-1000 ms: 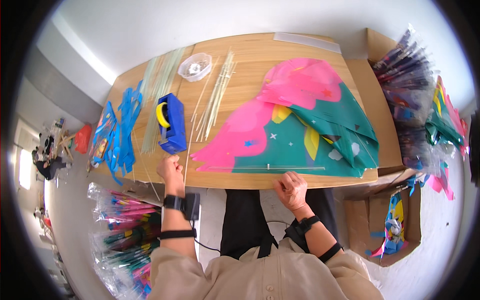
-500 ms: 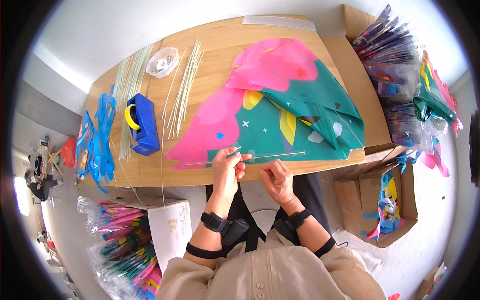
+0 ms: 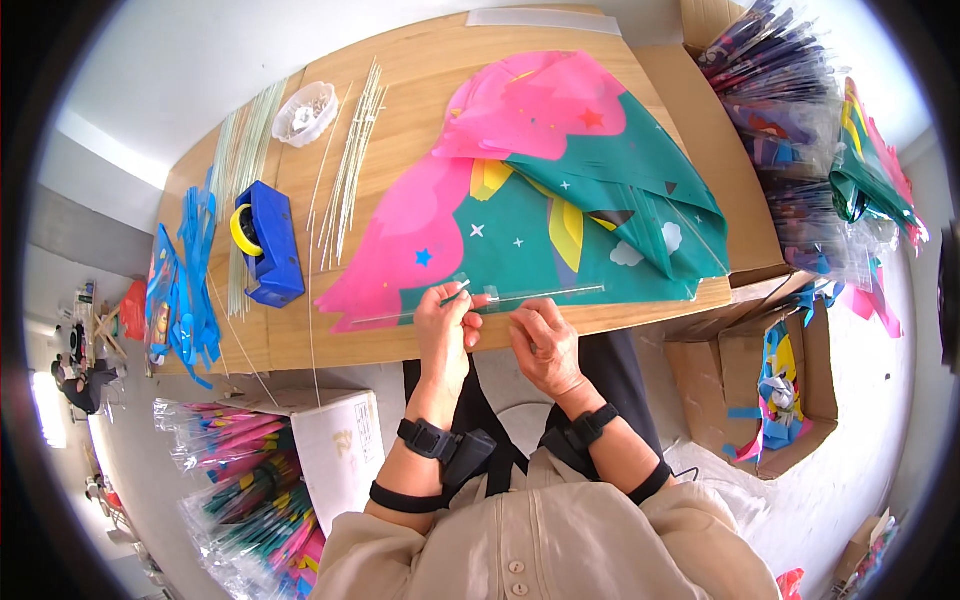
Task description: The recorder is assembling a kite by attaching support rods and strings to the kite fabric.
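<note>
A pink and green printed sheet (image 3: 520, 255), thin and partly folded over, lies across the table. Along its near edge runs a thin pale rod (image 3: 560, 292), with a bit of clear tape (image 3: 492, 294) over it. At that edge my left hand (image 3: 442, 325) is closed, pinching a small white piece (image 3: 463, 285) between thumb and fingertips. My right hand (image 3: 545, 342) is just right of it, over the table's front edge, with fingers curled and pressed together. Whatever those fingers may hold is hidden.
On the wooden table (image 3: 400, 110) stand a blue tape dispenser (image 3: 275, 245), a clear tub (image 3: 305, 113), bundled thin sticks (image 3: 350, 165) and blue strips (image 3: 200, 270). Cardboard boxes (image 3: 700, 395) flank the table's right side. Bagged colourful sheets (image 3: 250, 490) sit below left.
My right hand has moved slightly left, nearer my left hand. The whole view has shifted a little. My left hand keeps its pinch at the sheet's near edge.
</note>
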The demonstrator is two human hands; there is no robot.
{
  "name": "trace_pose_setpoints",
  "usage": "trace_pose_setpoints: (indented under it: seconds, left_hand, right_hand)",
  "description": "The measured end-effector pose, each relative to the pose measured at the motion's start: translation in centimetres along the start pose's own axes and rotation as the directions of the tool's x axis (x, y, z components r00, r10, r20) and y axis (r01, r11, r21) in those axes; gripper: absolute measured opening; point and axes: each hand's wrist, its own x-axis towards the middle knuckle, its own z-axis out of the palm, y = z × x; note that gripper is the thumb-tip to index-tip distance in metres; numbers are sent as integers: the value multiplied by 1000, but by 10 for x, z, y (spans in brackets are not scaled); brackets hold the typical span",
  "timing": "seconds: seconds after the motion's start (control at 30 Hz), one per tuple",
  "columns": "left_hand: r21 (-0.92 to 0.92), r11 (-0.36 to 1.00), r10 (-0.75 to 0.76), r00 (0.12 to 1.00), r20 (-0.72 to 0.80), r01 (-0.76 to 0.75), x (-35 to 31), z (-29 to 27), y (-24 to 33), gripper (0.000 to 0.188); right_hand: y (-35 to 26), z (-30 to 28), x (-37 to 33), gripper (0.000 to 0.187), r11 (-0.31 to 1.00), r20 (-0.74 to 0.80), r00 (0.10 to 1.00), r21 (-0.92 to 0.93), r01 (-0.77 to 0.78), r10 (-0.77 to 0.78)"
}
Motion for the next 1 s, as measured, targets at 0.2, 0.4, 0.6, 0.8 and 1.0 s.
trace_pose_setpoints:
  seconds: [0.2,0.4,0.6,0.8,1.0]
  left_hand:
    - [47,999,20,1000,-6,-19,0,2,-1,17]
    - [76,996,52,999,9,-53,0,0,-5,16]
    - [188,968,166,986,10,-165,0,2,-12,16]
    - [268,927,261,964,48,-264,1,-1,-19,20]
    - [365,848,377,922,94,-384,3,0,-25,22]
  right_hand:
    - [1,1,-1,22,999,-1,1000,-38,9,-9]
    - [-1,2,1,28,997,15,1000,-75,19,-17]
    - [-4,1,3,35,977,102,993,-198,73,-53]
    - [-8,1,4,42,966,179,983,-248,71,-27]
    - [-6,3,4,52,928,250,967,-348,134,-46]
